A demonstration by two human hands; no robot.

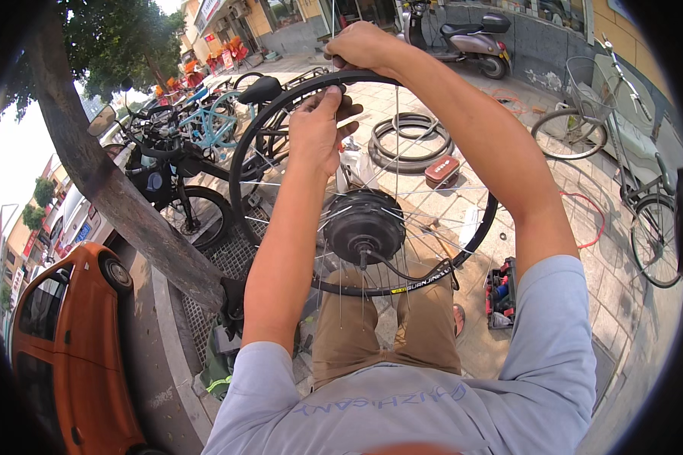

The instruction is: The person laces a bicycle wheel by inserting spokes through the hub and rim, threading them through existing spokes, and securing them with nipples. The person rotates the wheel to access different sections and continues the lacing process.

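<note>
A spoked bicycle wheel (491, 220) with a black rim stands in front of me, leaning toward my body. At its centre sits a large black hub motor (364, 225), with a cable running from its axle toward the lower right. Several loose spokes (363, 303) stick out below the hub toward my lap. My left hand (319, 125) is at the upper left of the rim, thumb and forefinger pinching it, the other fingers curled inward. Just beyond the rim's top, my right hand (364, 49) is closed, and a thin spoke-like rod (333, 17) rises from its fingers.
Two black tyres (410, 142) and a red-brown box (442, 172) lie on the paving beyond the wheel. An open toolbox (501, 294) is by my right knee. A tree trunk (102, 163), parked bikes (212, 121) and an orange car (76, 341) stand left; another bicycle (622, 152) stands right.
</note>
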